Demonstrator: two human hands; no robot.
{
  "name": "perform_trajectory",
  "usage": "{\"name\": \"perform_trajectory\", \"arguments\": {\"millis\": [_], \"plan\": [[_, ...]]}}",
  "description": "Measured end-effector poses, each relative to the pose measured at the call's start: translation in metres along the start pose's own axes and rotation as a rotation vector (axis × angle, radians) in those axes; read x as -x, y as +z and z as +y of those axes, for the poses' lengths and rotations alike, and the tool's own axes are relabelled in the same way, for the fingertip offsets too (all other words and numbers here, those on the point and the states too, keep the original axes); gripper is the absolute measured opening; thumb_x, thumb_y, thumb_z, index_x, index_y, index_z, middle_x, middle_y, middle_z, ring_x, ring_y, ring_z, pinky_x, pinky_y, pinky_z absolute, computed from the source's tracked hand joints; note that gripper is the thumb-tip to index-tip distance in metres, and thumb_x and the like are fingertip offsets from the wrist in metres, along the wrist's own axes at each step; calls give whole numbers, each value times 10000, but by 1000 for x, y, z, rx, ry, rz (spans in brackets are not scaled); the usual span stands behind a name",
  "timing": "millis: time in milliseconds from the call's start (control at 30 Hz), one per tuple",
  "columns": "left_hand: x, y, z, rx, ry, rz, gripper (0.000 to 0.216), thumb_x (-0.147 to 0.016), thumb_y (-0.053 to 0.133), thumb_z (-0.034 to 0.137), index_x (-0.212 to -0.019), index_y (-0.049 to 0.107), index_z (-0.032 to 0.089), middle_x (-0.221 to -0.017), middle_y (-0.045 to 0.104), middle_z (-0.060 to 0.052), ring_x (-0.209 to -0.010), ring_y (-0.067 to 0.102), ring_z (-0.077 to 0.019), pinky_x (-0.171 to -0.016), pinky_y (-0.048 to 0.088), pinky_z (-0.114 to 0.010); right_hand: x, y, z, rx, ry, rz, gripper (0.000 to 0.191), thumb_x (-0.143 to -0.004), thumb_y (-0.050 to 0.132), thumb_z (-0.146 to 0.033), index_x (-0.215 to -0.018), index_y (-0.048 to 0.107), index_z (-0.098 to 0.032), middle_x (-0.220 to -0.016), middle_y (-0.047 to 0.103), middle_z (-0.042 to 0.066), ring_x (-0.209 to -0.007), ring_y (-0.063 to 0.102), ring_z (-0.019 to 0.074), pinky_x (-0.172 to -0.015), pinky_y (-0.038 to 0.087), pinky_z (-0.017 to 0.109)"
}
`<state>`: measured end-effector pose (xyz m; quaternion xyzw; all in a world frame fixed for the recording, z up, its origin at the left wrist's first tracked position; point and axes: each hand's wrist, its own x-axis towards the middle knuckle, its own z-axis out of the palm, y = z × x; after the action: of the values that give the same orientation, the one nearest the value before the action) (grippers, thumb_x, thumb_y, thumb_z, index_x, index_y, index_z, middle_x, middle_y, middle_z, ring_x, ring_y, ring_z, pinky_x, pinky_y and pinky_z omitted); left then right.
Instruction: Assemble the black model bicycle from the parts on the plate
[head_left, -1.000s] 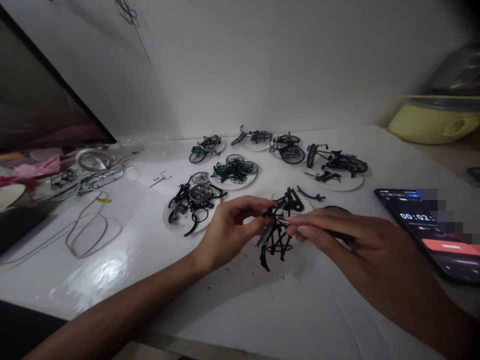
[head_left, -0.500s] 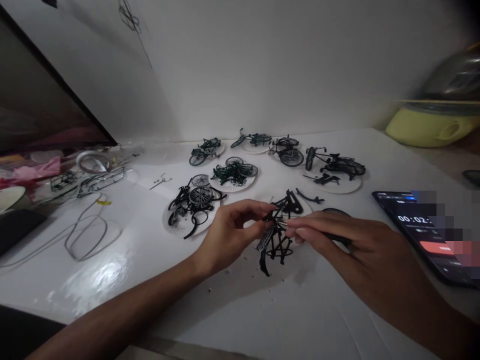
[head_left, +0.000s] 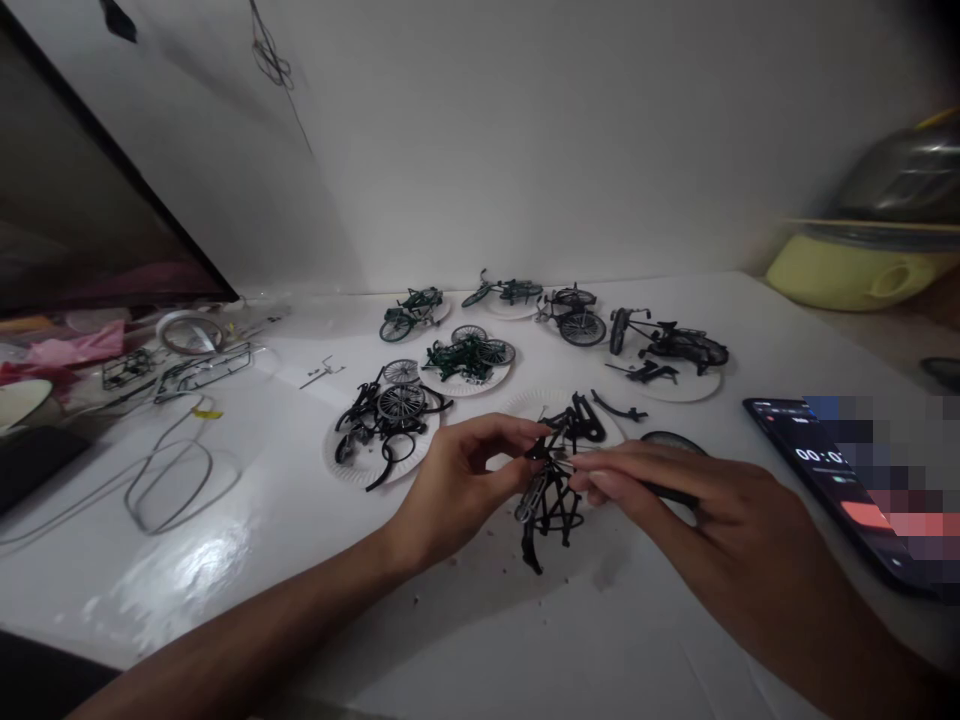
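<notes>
My left hand (head_left: 472,480) pinches a small black model bicycle frame (head_left: 551,500) between thumb and fingers, holding it above the white table. In my right hand (head_left: 675,500) is a slim screwdriver (head_left: 671,492) with a dark handle, gripped like a pen. Its thin tip reaches the frame beside my left fingertips; the exact contact point is too small to make out. Behind the frame, a paper plate (head_left: 517,402) carries black parts (head_left: 589,415), partly hidden by my hands. A black wheel (head_left: 675,440) lies just beyond my right hand.
Several plates hold model bicycles and parts, among them black wheels and tyres (head_left: 401,400) and a green bicycle (head_left: 469,355). A phone with a running timer (head_left: 817,470) lies at right. A looped cable (head_left: 169,480), parts sprues (head_left: 202,370) and a tape roll (head_left: 191,330) are at left.
The view has tilted slightly upward, so things sit a little lower. Both hands keep the same grips, with hardly any movement at the bicycle frame.
</notes>
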<state>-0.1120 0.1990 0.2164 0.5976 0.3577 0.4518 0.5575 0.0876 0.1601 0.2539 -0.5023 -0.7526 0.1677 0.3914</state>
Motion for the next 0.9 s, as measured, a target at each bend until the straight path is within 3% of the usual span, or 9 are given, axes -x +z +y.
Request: {"name": "perform_trajectory", "arguments": {"millis": [200, 433, 700, 900], "plan": [[-1, 0, 0, -28, 10, 13, 219, -825, 719, 151, -1044, 718, 135, -1009, 700, -77, -941, 638, -160, -809, 555, -241, 3, 5, 3, -10, -57, 24, 158, -923, 608, -251, -944, 763, -236, -951, 795, -10, -838, 745, 148, -797, 585, 242], [1, 2, 3, -47, 41, 5, 231, -822, 710, 151, -1053, 712, 144, -1007, 702, -78, -943, 647, -173, -788, 575, -251, 5, 2, -1, -76, 109, 0, 202, -941, 582, -331, -929, 775, -275, -900, 800, -17, -793, 755, 165, -744, 602, 263], [2, 2, 3, -24, 12, 17, 237, -820, 723, 153, -1057, 724, 156, -979, 696, -59, -925, 659, -161, -777, 580, -226, 1, 1, 0, -127, 152, -22, 222, -942, 577, -366, -910, 783, -288, -887, 796, -18, -787, 749, 159, -722, 596, 247], [3, 2, 5, -147, 48, 35, 230, -855, 683, 151, -1081, 721, 171, -950, 686, -46, -897, 652, -148, -755, 574, -218, -3, -4, 9, -23, 25, -96, 187, -928, 610, -326, -987, 784, -292, -1002, 786, 8, -928, 736, 191, -741, 602, 268]]}}
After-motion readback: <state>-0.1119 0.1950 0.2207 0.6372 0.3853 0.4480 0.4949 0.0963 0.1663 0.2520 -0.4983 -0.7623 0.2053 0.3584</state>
